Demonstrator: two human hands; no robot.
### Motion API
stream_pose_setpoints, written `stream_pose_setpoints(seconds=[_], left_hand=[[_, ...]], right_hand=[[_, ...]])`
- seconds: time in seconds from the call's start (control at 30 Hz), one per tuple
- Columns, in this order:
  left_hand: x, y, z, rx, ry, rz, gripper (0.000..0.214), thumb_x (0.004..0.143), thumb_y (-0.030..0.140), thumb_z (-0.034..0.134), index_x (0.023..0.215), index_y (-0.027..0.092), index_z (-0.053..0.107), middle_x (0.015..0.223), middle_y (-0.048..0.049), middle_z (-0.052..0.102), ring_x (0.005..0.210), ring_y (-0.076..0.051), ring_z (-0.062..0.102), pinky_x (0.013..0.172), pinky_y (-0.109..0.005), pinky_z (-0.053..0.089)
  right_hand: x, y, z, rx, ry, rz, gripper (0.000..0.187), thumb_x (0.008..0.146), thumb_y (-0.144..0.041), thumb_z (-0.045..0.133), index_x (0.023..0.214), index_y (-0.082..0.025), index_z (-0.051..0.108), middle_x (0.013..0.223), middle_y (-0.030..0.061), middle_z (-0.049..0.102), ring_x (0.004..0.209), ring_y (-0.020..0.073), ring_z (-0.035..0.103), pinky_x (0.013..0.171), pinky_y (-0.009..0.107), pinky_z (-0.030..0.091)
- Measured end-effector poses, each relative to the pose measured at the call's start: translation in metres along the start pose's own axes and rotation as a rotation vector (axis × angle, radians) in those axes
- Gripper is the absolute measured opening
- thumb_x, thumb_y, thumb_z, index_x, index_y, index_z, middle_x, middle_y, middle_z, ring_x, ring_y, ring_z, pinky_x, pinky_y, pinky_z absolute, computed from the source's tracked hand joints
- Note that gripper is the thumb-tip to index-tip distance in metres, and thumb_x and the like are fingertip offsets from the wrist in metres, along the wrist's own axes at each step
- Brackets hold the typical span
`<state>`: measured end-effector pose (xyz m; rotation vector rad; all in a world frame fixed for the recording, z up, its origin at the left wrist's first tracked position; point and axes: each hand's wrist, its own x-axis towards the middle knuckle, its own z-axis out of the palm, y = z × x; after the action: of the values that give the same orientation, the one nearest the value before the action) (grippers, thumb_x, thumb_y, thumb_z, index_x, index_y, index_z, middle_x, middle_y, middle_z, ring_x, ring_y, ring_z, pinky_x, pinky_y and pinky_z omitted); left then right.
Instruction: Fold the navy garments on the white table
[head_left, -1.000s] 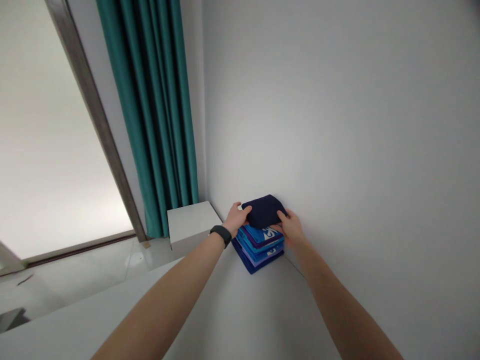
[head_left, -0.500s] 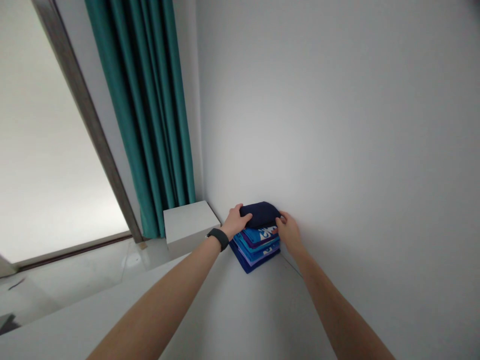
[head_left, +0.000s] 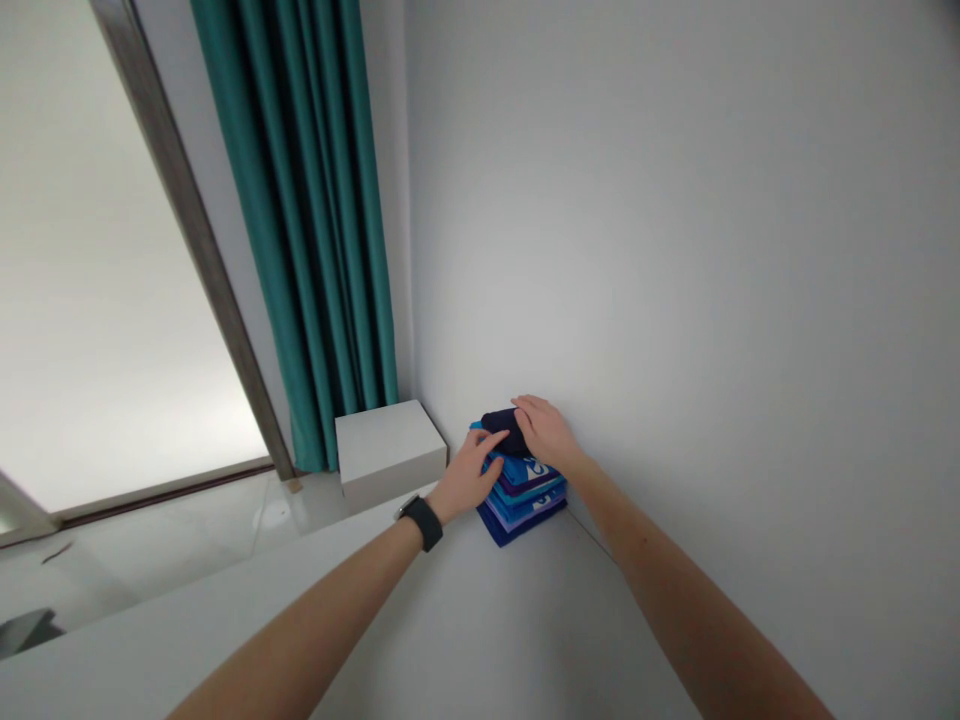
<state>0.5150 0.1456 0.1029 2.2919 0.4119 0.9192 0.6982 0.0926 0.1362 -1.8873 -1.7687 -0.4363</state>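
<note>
A stack of folded clothes (head_left: 525,497) in blue, purple and light blue lies on a white surface against the wall. Topmost is a dark navy folded garment (head_left: 501,424), partly covered by my hands. My right hand (head_left: 546,432) rests flat over the navy garment's right part, fingers stretched out. At the stack's left side, my left hand (head_left: 471,474) has its fingers spread, with the fingertips at the near left edge of the navy garment. A dark watch (head_left: 421,522) is on my left wrist.
A white box-shaped unit (head_left: 390,450) stands left of the stack, in front of a green curtain (head_left: 315,250). The white surface (head_left: 450,620) spreads below my arms. The wall (head_left: 637,250) rises directly behind the stack. A framed frosted panel (head_left: 120,300) is at far left.
Both hands have let go of the navy garment's edges. My right hand has moved left onto its top, and my left hand has come down and nearer. The view has shifted slightly.
</note>
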Motion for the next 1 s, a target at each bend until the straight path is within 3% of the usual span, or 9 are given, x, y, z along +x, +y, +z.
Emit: stream_pose_setpoints(seconds=[0.13, 0.27, 0.5, 0.77, 0.87, 1.0], left_hand=[[-0.016, -0.01, 0.005, -0.081, -0.027, -0.051, 0.048, 0.089, 0.02, 0.048, 0.137, 0.023, 0.048, 0.127, -0.0091, 0.057, 0.117, -0.022, 0.054, 0.108, -0.041, 0.037], [-0.022, -0.021, 0.007, -0.108, -0.023, -0.086, 0.046, 0.088, 0.019, 0.048, 0.133, 0.02, 0.051, 0.135, -0.0104, 0.054, 0.124, -0.023, 0.05, 0.112, -0.043, 0.034], [-0.023, -0.02, 0.007, -0.05, -0.089, -0.049, 0.056, 0.085, 0.019, 0.049, 0.14, 0.016, 0.045, 0.151, -0.0135, 0.037, 0.141, -0.024, 0.03, 0.119, -0.046, 0.02], [-0.022, -0.01, 0.008, -0.004, -0.105, -0.074, 0.058, 0.079, 0.017, 0.053, 0.137, 0.016, 0.049, 0.151, -0.013, 0.038, 0.141, -0.027, 0.031, 0.118, -0.049, 0.02], [-0.022, -0.015, 0.009, -0.024, -0.102, -0.062, 0.059, 0.08, 0.017, 0.053, 0.139, 0.016, 0.047, 0.15, -0.0134, 0.04, 0.141, -0.026, 0.031, 0.119, -0.048, 0.021], [-0.021, -0.023, 0.012, -0.052, -0.067, -0.05, 0.059, 0.08, 0.015, 0.051, 0.139, 0.016, 0.046, 0.148, -0.0132, 0.043, 0.139, -0.026, 0.034, 0.119, -0.047, 0.021]], right_hand=[[-0.006, 0.005, 0.024, -0.061, -0.082, 0.022, 0.047, 0.099, -0.031, 0.025, 0.129, -0.016, 0.058, 0.134, 0.0121, 0.057, 0.128, 0.0231, 0.046, 0.11, 0.044, 0.029], [-0.01, 0.01, 0.036, -0.062, -0.099, 0.052, 0.049, 0.101, -0.031, 0.02, 0.132, -0.015, 0.054, 0.137, 0.012, 0.055, 0.132, 0.0223, 0.043, 0.111, 0.045, 0.027], [-0.014, 0.002, 0.023, -0.079, -0.105, 0.023, 0.049, 0.101, -0.037, 0.022, 0.138, -0.019, 0.049, 0.143, 0.0113, 0.048, 0.135, 0.0252, 0.037, 0.112, 0.05, 0.022], [-0.011, -0.027, 0.015, -0.14, -0.022, 0.115, 0.05, 0.101, -0.034, 0.021, 0.133, -0.017, 0.054, 0.138, 0.0143, 0.053, 0.133, 0.029, 0.039, 0.11, 0.056, 0.021], [-0.015, -0.024, 0.011, -0.048, -0.066, 0.042, 0.047, 0.1, -0.032, 0.022, 0.135, -0.02, 0.051, 0.139, 0.0117, 0.053, 0.133, 0.0264, 0.04, 0.111, 0.058, 0.021], [-0.028, -0.009, 0.001, 0.035, -0.128, -0.206, 0.054, 0.093, -0.036, 0.044, 0.144, -0.02, 0.04, 0.144, 0.0116, 0.047, 0.136, 0.0247, 0.037, 0.114, 0.053, 0.022]])
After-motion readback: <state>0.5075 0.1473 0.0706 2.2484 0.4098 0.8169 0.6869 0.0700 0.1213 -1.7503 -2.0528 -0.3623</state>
